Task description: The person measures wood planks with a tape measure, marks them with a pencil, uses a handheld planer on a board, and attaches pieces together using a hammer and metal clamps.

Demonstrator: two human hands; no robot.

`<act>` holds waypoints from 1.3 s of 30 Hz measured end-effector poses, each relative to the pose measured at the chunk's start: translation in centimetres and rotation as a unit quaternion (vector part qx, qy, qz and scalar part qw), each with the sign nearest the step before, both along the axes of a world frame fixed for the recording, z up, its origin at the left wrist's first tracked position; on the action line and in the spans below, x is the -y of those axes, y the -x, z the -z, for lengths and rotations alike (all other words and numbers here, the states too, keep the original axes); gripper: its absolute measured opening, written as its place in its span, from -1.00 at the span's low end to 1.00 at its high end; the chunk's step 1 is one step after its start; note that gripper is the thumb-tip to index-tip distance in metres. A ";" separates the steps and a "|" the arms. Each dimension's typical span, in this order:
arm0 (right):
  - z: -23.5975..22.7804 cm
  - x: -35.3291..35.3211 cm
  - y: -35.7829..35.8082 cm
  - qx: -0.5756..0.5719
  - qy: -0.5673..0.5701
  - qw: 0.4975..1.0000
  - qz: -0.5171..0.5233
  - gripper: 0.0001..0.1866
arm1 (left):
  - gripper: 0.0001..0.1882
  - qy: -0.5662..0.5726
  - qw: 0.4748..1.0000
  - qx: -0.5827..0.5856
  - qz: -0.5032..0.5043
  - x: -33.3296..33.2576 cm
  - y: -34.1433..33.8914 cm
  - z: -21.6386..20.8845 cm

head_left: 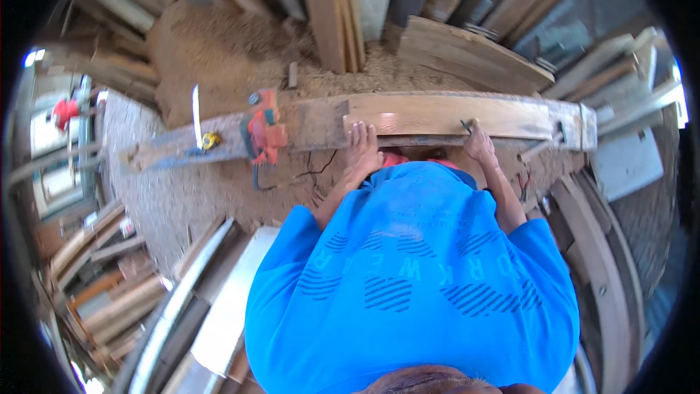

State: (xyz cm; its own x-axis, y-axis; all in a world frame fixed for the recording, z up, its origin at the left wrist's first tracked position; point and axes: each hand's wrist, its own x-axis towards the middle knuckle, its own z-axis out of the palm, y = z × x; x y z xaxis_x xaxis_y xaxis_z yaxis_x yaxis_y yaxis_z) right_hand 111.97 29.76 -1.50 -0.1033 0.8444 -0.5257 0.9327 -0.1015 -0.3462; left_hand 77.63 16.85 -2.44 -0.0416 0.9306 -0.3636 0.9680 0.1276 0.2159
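A smooth, light-brown wooden board (437,114) lies lengthwise on a long, worn wooden bench (313,118). At the board's left end, my left hand (362,149) rests with its fingers laid flat over the near edge. My right hand (481,146) is closed around a thin dark pencil (465,127), beside the board's near edge right of the middle. To the left on the bench sits a red-orange power planer (266,135). Farther left is a yellow tape measure (211,140) with its blade drawn out.
A dark cord (292,179) runs from the planer down toward the ground. Planks (321,14) lean along the far side, and a wide plank (474,55) lies behind the bench. More timber (197,299) is stacked at near left and near right. Sawdust covers the ground (204,51).
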 end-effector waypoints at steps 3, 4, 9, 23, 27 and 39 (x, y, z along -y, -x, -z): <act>-0.6 0.5 1.6 0.004 0.049 0.999 -0.007 -0.18 | -0.07 0.047 0.998 0.003 -0.051 -0.9 -1.8 -1.6; -0.4 0.5 1.2 0.002 0.050 0.998 -0.029 -0.16 | -0.07 0.045 0.997 -0.004 -0.070 -1.4 -2.3 -2.3; -2.5 0.2 3.3 0.048 0.071 0.994 -0.066 -0.20 | -0.20 0.133 0.938 0.310 -0.077 -3.3 1.5 -4.5; 4.3 -2.0 3.1 -0.070 -0.026 0.992 -0.102 -0.63 | -0.43 -0.242 0.854 -0.154 -0.434 4.7 50.5 -0.4; -0.5 -1.3 6.9 -0.036 0.016 0.999 0.008 -0.64 | -0.20 0.039 0.852 -0.130 -0.506 7.2 58.0 3.8; -3.4 -0.1 8.6 0.017 0.028 0.997 0.070 -0.65 | -0.28 -0.010 0.791 -0.076 -0.607 6.0 56.9 4.7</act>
